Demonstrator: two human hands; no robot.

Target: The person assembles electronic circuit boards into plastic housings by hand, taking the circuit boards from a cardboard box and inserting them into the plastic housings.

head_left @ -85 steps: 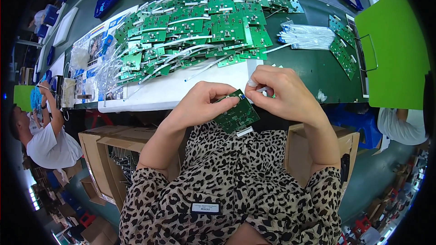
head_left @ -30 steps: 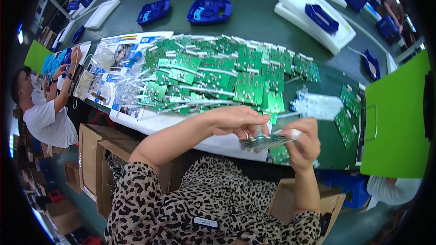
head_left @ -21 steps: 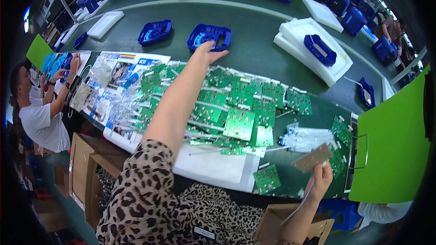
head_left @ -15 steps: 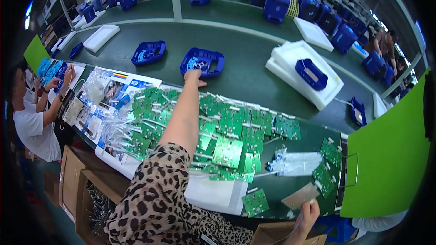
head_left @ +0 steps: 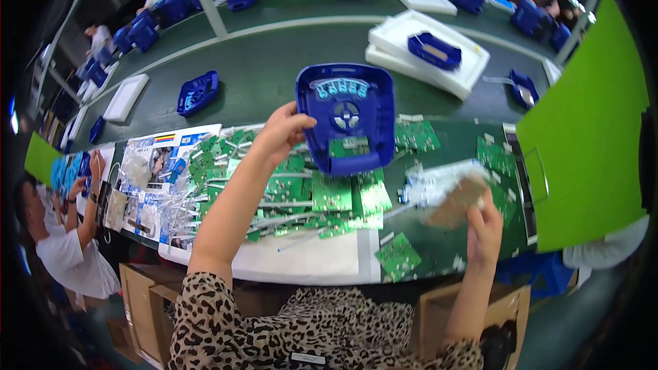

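Observation:
My left hand (head_left: 282, 133) grips the left rim of a blue plastic housing (head_left: 380, 116) and holds it up over the bench. Its open inside faces me, with a row of light-blue parts near the top, a round grille in the middle and a cut-out below. In my right hand (head_left: 485, 227), a brownish, flat circuit board (head_left: 454, 204) is pinched by its edge, blurred by motion. Behind that board lies a clear plastic bag (head_left: 439, 178) with white contents. Many green circuit boards (head_left: 332, 193) with white cables are heaped below the housing.
Another blue housing (head_left: 197, 92) sits on the conveyor at left; one more (head_left: 434, 51) rests on stacked white foam trays (head_left: 473, 68). A bright green panel (head_left: 582, 137) stands at right. A co-worker (head_left: 72, 247) works at left. Cardboard boxes (head_left: 140, 315) are below the bench.
My left hand has brought the blue housing from the conveyor toward me and raised it over the boards. My right hand has lifted the brownish board upward. The view has shifted.

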